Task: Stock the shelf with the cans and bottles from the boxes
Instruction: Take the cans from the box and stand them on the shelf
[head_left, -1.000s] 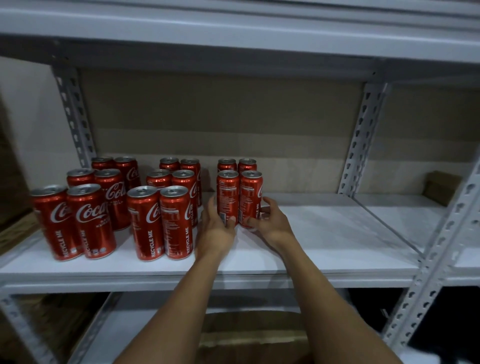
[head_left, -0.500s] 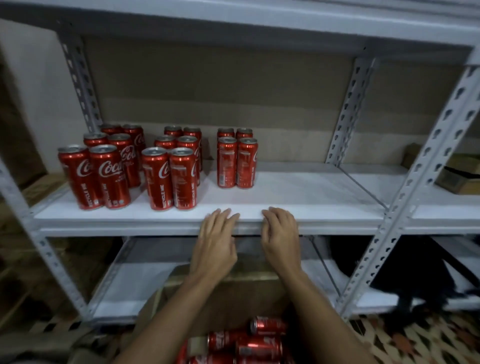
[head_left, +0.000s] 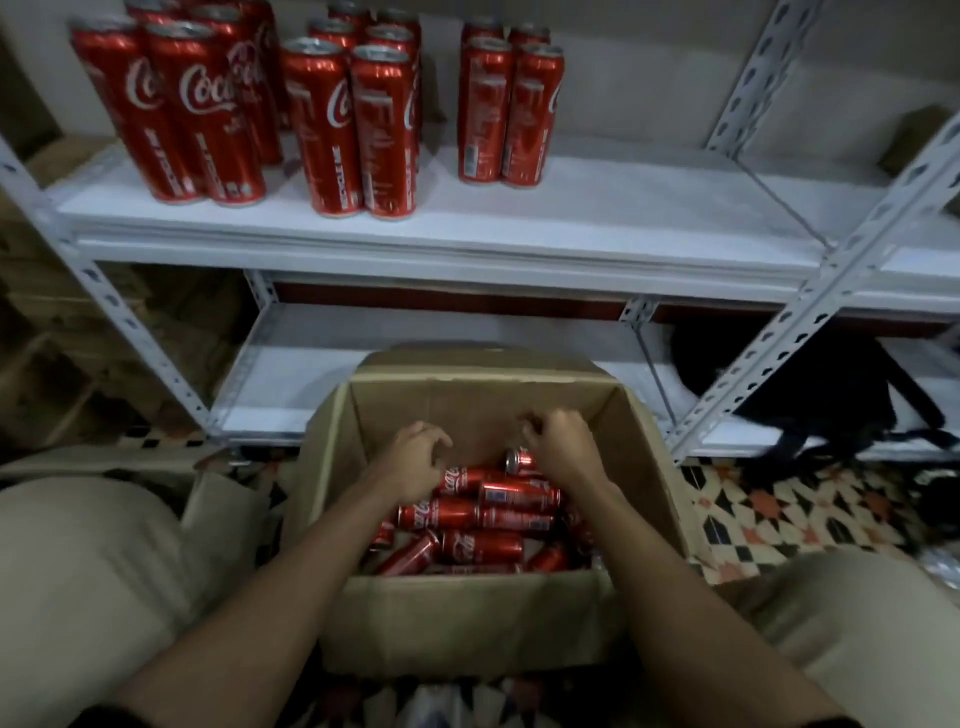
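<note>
Both arms reach forward and down into an open cardboard box (head_left: 470, 618) that sits on the patterned floor (head_left: 779, 514) in front of the shelf (head_left: 597, 218). The two arms come in from the bottom corners and point toward each other, so the hands are near one another over the middle of the box.

The left hand (head_left: 415, 457) is palm down with its fingers bent like a claw. The fingertips hang just over a red can, and I cannot tell if they touch it. It does not hold anything yet.

The right hand (head_left: 561, 444) is a bit higher and farther back. Its fingers are curled in more, and it sits right above a can lying with its silver top (head_left: 516, 461) facing out. The picture is blurry here, so I cannot tell if the hand has hold of that can.

Inside the box is a pile of red cans (head_left: 467, 525) lying on their sides, jumbled across each other.

Up on the white shelf more red cans stand upright in three groups: a left group (head_left: 197, 109), a middle group (head_left: 358, 124) and a right group (head_left: 506, 109). The rest of that shelf to the right is bare white board.

A knee in pale trousers (head_left: 78, 571) shows on each side of the box. A black bag (head_left: 841, 400) lies on the low shelf at the right
</note>
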